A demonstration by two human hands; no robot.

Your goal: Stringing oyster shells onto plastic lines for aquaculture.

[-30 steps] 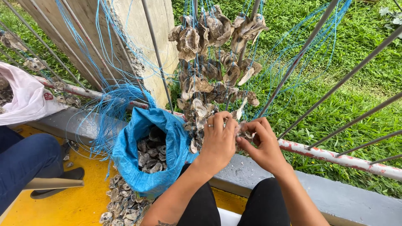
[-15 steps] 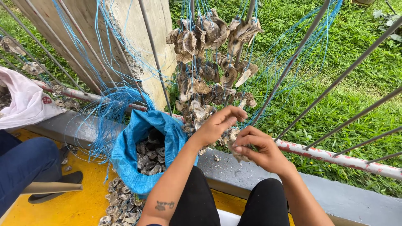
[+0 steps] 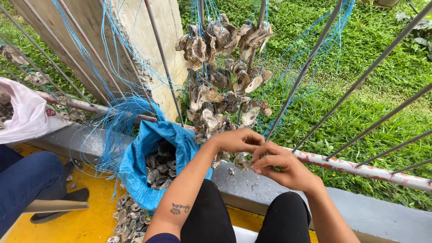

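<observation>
Seated at a grey concrete ledge (image 3: 360, 216) before a rusty, white-painted horizontal rail (image 3: 355, 167) with slanted grey metal bars (image 3: 310, 63). Left hand (image 3: 236, 140) and right hand (image 3: 281, 166) brought close together just above the ledge, between the knees in black trousers (image 3: 211, 216). One small pale grey oyster shell (image 3: 243, 160) caught between the two hands: right thumb and forefinger pinching its right edge, remaining right fingers curled under; left fingers bent and bunched over its upper left edge. Fine detail at the fingertips partly hidden, possibly a thin line held there too, cannot tell. Directly above the hands, hanging clusters of brown-grey oyster shells (image 3: 222, 67) strung on thin blue nylon lines (image 3: 202, 18), lowest shells just over the left knuckles. Left of the left forearm, an open bright blue woven plastic sack (image 3: 139, 157) half full of loose dark shells, leaning against the ledge. At its foot, a scatter of small grey shells (image 3: 128, 220) on the yellow painted floor (image 3: 67, 225). Tangled loose blue line (image 3: 121, 117) draped over the rail above the sack. Far left, a pale pink cloth bag (image 3: 27, 117) resting on the ledge, and another person's leg in blue jeans (image 3: 24, 180). Beyond the rail, green grass (image 3: 373, 67) and a weathered concrete pillar (image 3: 103, 49).
</observation>
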